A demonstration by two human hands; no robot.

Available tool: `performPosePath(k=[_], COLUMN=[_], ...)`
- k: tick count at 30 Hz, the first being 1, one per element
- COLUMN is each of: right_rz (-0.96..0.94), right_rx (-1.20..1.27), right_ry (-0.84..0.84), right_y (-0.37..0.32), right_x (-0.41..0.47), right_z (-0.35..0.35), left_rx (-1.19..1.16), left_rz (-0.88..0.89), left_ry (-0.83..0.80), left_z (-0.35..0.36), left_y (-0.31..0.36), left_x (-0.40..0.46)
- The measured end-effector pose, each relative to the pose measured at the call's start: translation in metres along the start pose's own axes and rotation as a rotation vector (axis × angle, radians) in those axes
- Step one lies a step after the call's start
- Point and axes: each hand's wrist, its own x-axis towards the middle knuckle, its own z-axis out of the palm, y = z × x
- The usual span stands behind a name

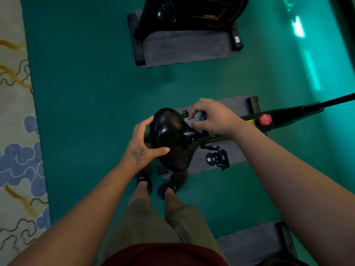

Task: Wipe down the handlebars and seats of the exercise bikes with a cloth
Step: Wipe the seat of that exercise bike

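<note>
Black bike seat (172, 139) at centre, glossy and flecked with droplets, above a grey mat (236, 106) on green flooring (86, 93). Left hand (144, 146) cupping the seat's left edge, thumb and fingers spread wide over the rim. Right hand (213, 117) bunched round a grey cloth (194, 120), pressing it against the seat's narrow far-right end. Red knob (265, 119) on the frame to the right; pedal (218, 157) just below. Second exercise bike (192, 12) far, on its own mat.

A single head-worn wide-angle camera looks steeply down from above the person. It sits close over the bike seat (172, 139), with the green floor (86, 93) extending ahead.
</note>
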Motion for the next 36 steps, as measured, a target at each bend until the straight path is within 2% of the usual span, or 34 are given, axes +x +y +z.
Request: performPosePath(k=[4,9,14,18,21,30,36], right_rz=[0.092,0.212,0.164,0.083,0.102,0.204,0.129], right_rx=[0.02,0.082,0.116,0.053,0.076,0.29,0.214], right_ry=[-0.044,-0.019,0.041,-0.013,-0.021,0.198,0.241], right_y=[0.009,0.03,0.027,0.013,0.014,0.06,0.041], right_x=[-0.008,-0.029,-0.026,-0.01,-0.012,-0.065,-0.046], right_z=[-0.019,-0.045,-0.031,-0.013,-0.015,-0.023,-0.011], left_rx=[-0.007,0.02,0.17,0.276,0.348,0.568,0.597], left_rz=[-0.014,0.015,0.11,0.16,0.192,0.294,0.284], left_ry=[0.023,0.014,-0.01,-0.047,-0.088,-0.26,-0.232], left_z=[-0.002,-0.005,-0.009,-0.009,-0.007,0.012,0.017], left_y=[0.004,0.013,0.014,0.026,0.038,0.064,0.064], left_x=[0.004,0.011,0.021,0.034,0.047,0.078,0.078])
